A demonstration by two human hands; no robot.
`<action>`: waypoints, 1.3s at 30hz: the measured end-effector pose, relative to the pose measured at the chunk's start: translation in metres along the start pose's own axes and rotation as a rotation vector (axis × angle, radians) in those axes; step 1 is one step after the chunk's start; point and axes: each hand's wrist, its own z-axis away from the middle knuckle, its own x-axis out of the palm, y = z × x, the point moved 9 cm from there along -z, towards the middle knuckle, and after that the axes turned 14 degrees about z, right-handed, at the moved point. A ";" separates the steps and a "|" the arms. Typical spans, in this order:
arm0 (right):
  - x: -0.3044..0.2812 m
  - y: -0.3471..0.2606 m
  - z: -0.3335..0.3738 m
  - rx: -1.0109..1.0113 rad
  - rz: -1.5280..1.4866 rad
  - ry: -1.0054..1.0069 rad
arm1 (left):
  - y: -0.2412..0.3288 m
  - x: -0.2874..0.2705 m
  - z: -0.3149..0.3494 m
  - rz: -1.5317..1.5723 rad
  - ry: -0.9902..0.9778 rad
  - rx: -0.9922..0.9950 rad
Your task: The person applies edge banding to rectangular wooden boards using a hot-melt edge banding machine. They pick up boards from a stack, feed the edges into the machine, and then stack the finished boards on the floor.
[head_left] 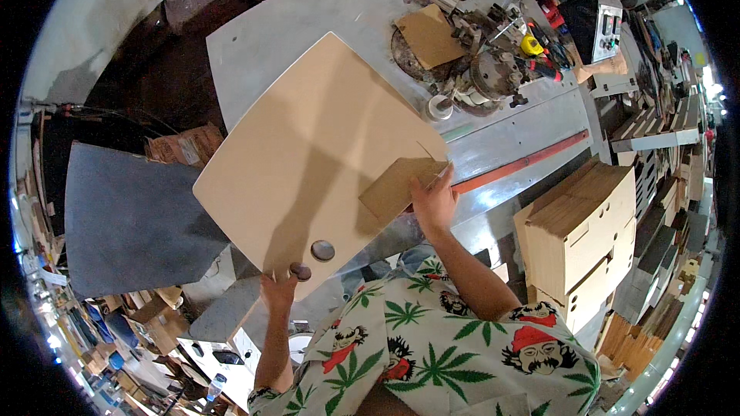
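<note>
A large beige board (308,131) lies tilted across the grey metal table, one corner pointing away from me. Close to its near corner are two round dark holes (322,250). My left hand (277,293) grips that near corner beside the smaller hole, fingers closed on the board. Over the board's right edge, my right hand (435,196) is closed on a brown sheet (395,186), with the thumb side on top. The sheet rests on the board's face; whether it is cardboard or sandpaper I cannot tell. A shadow of my arm crosses the board.
Metal parts (489,77), a yellow tape measure (531,45) and a small white container (439,108) sit on the far right of the table (285,31). A red strip (524,162) runs along it. Stacked boards (578,223) stand at right, a dark grey panel (131,223) at left.
</note>
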 end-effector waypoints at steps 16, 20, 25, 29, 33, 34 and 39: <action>0.006 -0.043 -0.028 -0.123 0.070 0.048 | -0.020 0.001 0.004 0.054 0.041 -0.016; 0.015 -0.054 -0.035 -0.141 0.025 0.071 | -0.043 -0.005 -0.003 0.012 0.090 -0.006; 0.009 -0.069 -0.041 -0.088 0.005 -0.033 | -0.034 0.002 -0.004 0.111 -0.012 -0.143; 0.010 -0.065 -0.046 -0.059 -0.009 -0.006 | 0.021 -0.003 0.016 0.151 0.038 -0.157; 0.018 -0.065 -0.042 -0.033 -0.039 -0.017 | -0.042 0.008 -0.010 0.500 0.029 -0.113; 0.020 -0.065 -0.038 -0.031 -0.056 -0.010 | -0.044 0.008 -0.014 0.560 0.005 -0.105; 0.024 -0.082 -0.002 0.010 -0.210 -0.061 | -0.062 -0.042 -0.030 0.669 0.066 -0.224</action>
